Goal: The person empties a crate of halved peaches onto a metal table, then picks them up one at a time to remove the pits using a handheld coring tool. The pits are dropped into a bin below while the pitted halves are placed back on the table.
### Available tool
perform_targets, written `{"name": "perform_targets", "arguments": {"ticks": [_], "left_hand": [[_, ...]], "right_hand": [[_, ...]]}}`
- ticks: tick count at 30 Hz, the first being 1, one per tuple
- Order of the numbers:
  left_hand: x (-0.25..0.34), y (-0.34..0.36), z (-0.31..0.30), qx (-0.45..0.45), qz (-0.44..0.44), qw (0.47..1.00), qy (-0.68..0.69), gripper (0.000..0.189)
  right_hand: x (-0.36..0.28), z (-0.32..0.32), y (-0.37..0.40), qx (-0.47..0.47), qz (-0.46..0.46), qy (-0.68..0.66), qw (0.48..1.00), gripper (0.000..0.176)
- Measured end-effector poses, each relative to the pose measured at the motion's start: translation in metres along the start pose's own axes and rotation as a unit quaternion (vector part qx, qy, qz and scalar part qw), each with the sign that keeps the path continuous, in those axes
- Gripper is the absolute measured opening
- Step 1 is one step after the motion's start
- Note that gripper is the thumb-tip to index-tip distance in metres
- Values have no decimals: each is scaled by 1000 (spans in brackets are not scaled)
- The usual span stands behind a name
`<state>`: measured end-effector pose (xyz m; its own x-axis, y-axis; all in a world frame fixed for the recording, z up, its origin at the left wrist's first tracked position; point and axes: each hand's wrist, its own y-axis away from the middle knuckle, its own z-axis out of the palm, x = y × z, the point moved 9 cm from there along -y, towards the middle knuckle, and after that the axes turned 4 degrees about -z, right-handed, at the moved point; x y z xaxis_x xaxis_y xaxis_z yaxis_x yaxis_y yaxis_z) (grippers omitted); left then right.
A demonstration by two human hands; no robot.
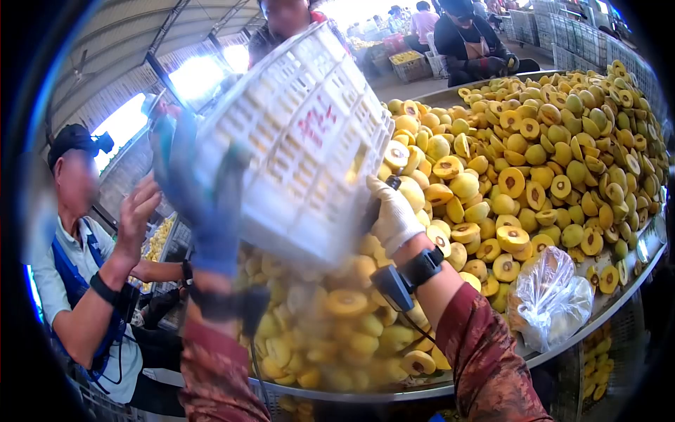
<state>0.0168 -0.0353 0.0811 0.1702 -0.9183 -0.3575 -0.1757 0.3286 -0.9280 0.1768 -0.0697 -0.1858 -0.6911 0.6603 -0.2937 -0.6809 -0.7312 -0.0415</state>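
Note:
A white plastic crate (302,141) with red markings hangs tilted over a heap of halved yellow fruit (520,176), and some fruit shows through its slots. My left hand (197,190), in a blue glove, is at the crate's left side, badly smeared by motion; its fingers cannot be made out. In a white glove, my right hand (394,214) is beside the crate's lower right, its fingers closed round a dark handle-like object (383,193) that is partly hidden. Below the crate the fruit is blurred.
The fruit lies on a large metal-rimmed table (633,271), with a clear plastic bag (550,299) near its front edge. A person in a blue vest (84,267) is close on the left. Another stands behind the crate. Farther back are a seated person (471,42) and stacked crates (576,42).

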Motion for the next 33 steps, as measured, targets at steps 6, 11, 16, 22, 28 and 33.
{"name": "perform_targets", "arguments": {"ticks": [6, 11, 16, 22, 28, 33], "left_hand": [[33, -31, 78, 0, -5, 1000, -7, 51], [74, -42, 137, -39, -49, 996, -71, 54], [134, -18, 126, -63, -15, 998, -1, 61], [139, -21, 111, -106, 48, 989, 86, 61], [164, 69, 73, -193, 51, 972, 125, 62], [268, 226, 7, -475, 128, 852, 178, 73]], "right_hand": [[-52, -30, 31, 76, -118, 132, 981, 37], [-99, -27, 41, 84, -178, 208, 958, 29], [-126, -29, 55, 91, -221, 253, 938, 36], [-167, -89, 83, 203, -216, 334, 895, 31], [-190, -111, 128, 262, -236, 505, 788, 34], [-146, -158, 118, 239, -272, 587, 724, 37]]}}
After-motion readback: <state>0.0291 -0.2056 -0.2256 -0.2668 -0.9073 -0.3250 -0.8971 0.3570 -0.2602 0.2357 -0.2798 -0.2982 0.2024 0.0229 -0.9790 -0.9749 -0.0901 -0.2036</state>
